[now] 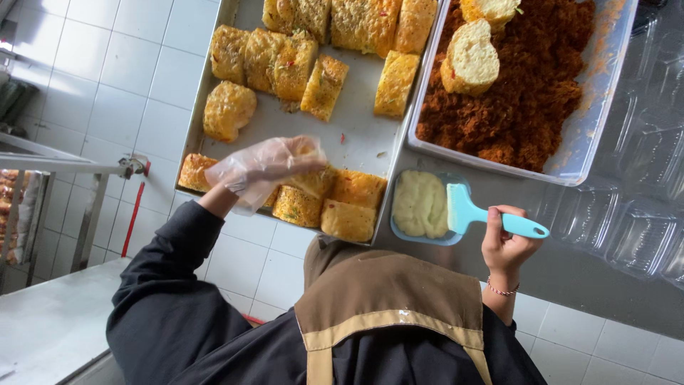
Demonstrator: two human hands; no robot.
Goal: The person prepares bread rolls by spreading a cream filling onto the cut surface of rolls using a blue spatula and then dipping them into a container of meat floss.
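Reaching over the near edge of a metal baking tray (246, 125), the left hand (267, 167) wears a thin clear plastic glove and curls its fingers around a golden bread piece (310, 178), lifting it just above the row of similar pieces lying along that edge. More bread rolls (285, 64) (herb-flecked and crusty on top) are spread over the far part of the tray. Just right of the tray's near corner sits a small pale blue dish (420, 239) filled with pale yellow spread (419, 203). A light blue brush (474, 214) lies with its head at the dish's right rim, and the bare right hand (506, 246), a thin bracelet at its wrist, pinches the brush handle between thumb and fingers. Beyond the dish stands a clear plastic tub (605, 85) of reddish-brown shredded floss (534, 93), with two cut rolls (470, 60) resting on it. Farthest right, clear plastic clamshell boxes (641, 228) lie on the counter.
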